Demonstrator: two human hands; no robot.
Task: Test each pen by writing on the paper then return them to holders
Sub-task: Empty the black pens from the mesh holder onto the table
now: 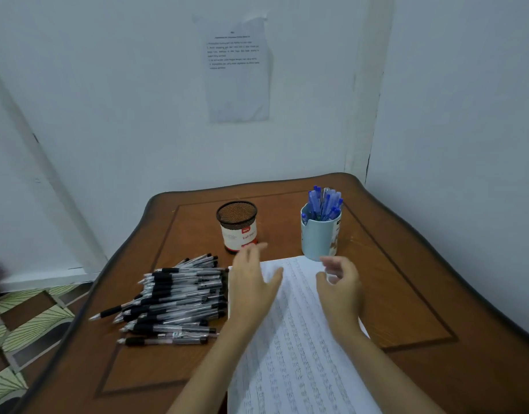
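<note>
A sheet of paper (299,339) covered in rows of scribbles lies on the wooden table (406,294). My left hand (251,282) hovers over its top left corner with fingers spread, holding nothing. My right hand (341,282) hovers over the top right corner, fingers loosely curved and empty. A pile of black pens (173,300) lies left of the paper. Behind the paper stand a black mesh holder (237,225), which looks empty, and a light blue cup (320,234) full of blue pens (324,203).
The table sits in a corner between white walls. A printed notice (237,67) is taped to the back wall. Patterned floor (24,324) shows at the left, beyond the table's curved edge.
</note>
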